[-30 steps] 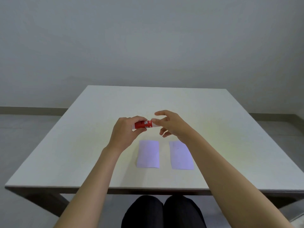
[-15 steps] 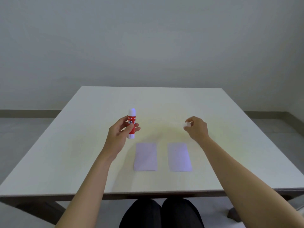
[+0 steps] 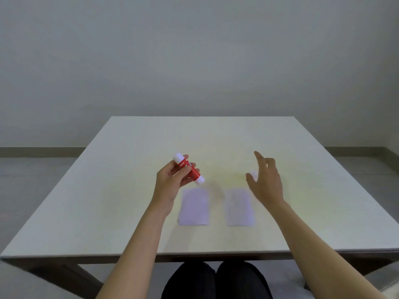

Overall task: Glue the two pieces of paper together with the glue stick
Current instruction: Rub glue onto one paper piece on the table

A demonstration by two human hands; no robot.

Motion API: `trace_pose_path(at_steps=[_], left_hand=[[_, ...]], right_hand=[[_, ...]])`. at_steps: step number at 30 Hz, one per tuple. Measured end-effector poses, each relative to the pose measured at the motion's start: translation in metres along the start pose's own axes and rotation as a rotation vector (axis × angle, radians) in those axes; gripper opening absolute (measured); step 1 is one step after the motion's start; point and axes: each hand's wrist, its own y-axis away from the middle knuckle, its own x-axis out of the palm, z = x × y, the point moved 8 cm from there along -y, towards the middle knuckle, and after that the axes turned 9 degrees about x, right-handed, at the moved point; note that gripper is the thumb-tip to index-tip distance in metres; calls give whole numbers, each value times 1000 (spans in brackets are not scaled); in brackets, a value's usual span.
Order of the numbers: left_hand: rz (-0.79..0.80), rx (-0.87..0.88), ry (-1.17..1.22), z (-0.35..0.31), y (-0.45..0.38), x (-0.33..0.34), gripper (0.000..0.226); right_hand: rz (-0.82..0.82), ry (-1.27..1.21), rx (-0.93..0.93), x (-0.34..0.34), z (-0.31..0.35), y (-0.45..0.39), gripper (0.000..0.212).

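Two pale lilac paper pieces lie flat side by side near the table's front: the left paper and the right paper, a narrow gap between them. Above and behind the left paper, my left hand grips the red glue stick, held tilted with one white end up-left and the other down-right. My right hand hovers behind the right paper with its fingers spread. The small white cap shows just beside the thumb, partly hidden by the hand; the fingers do not close on it.
The pale square table holds only these things. Its front edge runs just ahead of my knees. A plain wall and grey floor lie beyond.
The cap came off the glue stick and my hands drew apart. The left hand tilted the stick from upright to slanted. The right hand, earlier pinching the cap, has spread its fingers.
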Motion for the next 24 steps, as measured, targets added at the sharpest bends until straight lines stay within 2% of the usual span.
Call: trace_pose_path(at_steps=[2, 3, 6, 7, 9, 11, 13, 15, 17, 18, 20, 24], left_hand=[[-30, 6, 10, 0, 2, 6, 17], [-50, 9, 29, 0, 4, 10, 15], [-128, 50, 7, -5, 7, 17, 10], [-146, 59, -15, -7, 8, 18, 9], [-157, 67, -27, -11, 10, 18, 7], [-143, 72, -26, -15, 12, 17, 7], [-99, 74, -16, -17, 14, 17, 9], [-56, 67, -1, -15, 15, 21, 11], [-37, 65, -2, -13, 17, 25, 13], [-39, 64, -1, -12, 18, 26, 13], [-60, 66, 20, -13, 18, 25, 12], [-107, 86, 44, -17, 15, 16, 9]], right_hand=[[-9, -197, -66, -10, 33, 12, 55], [87, -354, -63, -8, 49, 19, 48], [521, -740, -27, 16, 91, 49, 28], [580, -843, -12, 20, 98, 56, 22], [592, -980, 11, 20, 100, 62, 16], [617, -1000, 9, 21, 99, 65, 17], [701, -1017, 45, 25, 99, 70, 32], [785, -1091, 220, 33, 97, 73, 50], [823, -1166, 432, 41, 92, 75, 58], [815, -1164, 465, 42, 91, 74, 59], [782, -1094, 373, 38, 92, 70, 56], [722, -1090, 129, 24, 98, 65, 21]])
